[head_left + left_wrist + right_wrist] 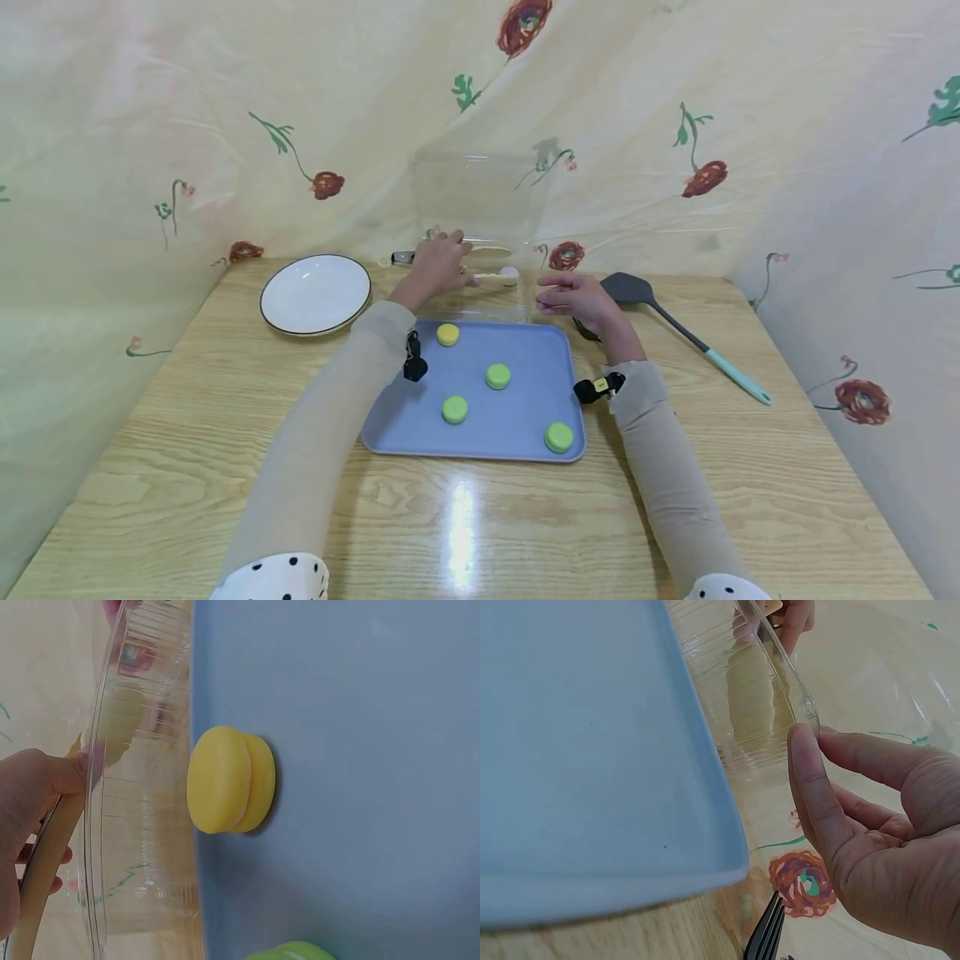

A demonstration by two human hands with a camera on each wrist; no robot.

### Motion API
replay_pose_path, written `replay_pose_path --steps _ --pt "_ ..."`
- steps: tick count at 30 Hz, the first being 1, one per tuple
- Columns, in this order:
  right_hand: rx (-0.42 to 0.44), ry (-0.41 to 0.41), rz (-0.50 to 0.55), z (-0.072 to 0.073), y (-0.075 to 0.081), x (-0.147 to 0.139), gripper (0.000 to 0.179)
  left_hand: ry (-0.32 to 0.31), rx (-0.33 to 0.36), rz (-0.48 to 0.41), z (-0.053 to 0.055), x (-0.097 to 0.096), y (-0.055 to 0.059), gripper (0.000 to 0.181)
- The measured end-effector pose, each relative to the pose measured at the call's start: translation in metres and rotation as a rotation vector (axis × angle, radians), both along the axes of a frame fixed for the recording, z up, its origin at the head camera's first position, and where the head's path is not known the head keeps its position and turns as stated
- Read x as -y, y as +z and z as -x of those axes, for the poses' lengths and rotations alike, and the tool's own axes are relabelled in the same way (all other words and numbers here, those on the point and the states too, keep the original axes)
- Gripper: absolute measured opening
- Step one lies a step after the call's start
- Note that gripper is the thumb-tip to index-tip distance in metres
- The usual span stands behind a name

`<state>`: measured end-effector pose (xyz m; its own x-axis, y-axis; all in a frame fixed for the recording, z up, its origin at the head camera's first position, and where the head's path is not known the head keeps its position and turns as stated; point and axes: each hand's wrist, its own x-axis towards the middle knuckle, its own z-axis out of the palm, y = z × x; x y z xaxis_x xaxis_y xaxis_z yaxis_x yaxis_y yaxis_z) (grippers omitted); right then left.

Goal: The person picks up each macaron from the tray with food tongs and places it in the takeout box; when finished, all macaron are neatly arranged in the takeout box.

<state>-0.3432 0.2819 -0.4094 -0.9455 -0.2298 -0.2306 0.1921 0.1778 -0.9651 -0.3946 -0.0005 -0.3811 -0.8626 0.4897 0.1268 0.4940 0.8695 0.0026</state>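
Observation:
My left hand [437, 262] grips a pair of beige tongs [51, 874] over a clear plastic box [480, 315]. The tongs' arms lie apart in the head view, with a pale lilac macaron [510, 274] at the lower arm's tip; I cannot tell whether they clasp it. Thumb and fingers of my right hand [576, 302] pinch the box's rim at its right corner, plain in the right wrist view. The box's see-through lid [480, 196] stands raised at the back. Just in front, a yellow macaron [221, 780] sits on the blue tray [517, 417].
Several green macarons [498, 376] lie spread over the tray. To the left stands a white dark-rimmed plate [315, 292]. A black turner [628, 288] with a mint handle lies at the right, and a black fork-like utensil [765, 930] is beside the tray. Flowered cloth hangs behind.

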Motion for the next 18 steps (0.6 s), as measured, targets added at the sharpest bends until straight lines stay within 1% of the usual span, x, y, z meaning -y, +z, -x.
replay_pose_path --steps 5,10,14,18 --pt "0.007 -0.003 -0.007 0.0 0.001 0.002 0.05 0.009 0.017 -0.001 -0.001 0.003 0.003 0.076" --pt "0.023 -0.007 0.013 0.0 0.001 0.002 0.053 0.007 0.04 -0.003 -0.003 0.007 0.007 0.078" --pt "0.026 -0.011 0.033 0.0 0.002 0.002 0.053 -0.004 0.036 -0.022 -0.006 0.011 0.013 0.076" --pt "0.03 -0.016 0.051 -0.002 0.004 0.002 0.057 -0.01 0.017 -0.021 -0.01 0.016 0.023 0.075"
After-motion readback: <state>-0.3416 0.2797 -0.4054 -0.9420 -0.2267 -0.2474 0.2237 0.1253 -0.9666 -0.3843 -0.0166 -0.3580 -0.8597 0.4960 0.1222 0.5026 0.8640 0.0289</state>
